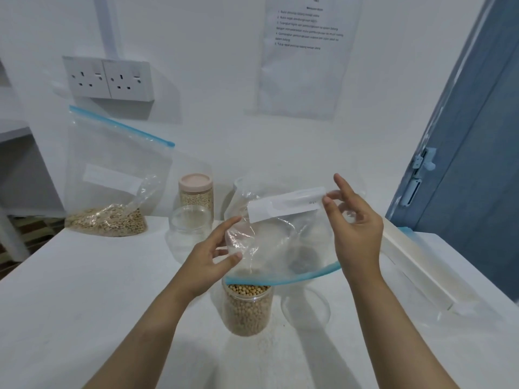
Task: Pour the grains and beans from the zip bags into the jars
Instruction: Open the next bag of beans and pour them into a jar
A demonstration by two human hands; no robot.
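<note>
I hold an upturned clear zip bag (280, 242), its blue zip edge hanging just above an open jar (247, 310) that is nearly full of soybeans. My left hand (213, 254) pinches the bag's left side. My right hand (354, 228) pinches its upper right corner by the white label. The bag looks empty. At the back left a second zip bag (112, 175) with grain in its bottom leans on the wall. A lidded pink-capped jar (196, 192) of grain stands behind an empty open jar (188, 234).
Another clear empty jar (306, 307) lies to the right of the soybean jar. A flat zip bag (427, 273) lies along the white table's right side. A double wall socket (108, 78), a printed sheet (306, 51) and a blue door (471, 164) are behind.
</note>
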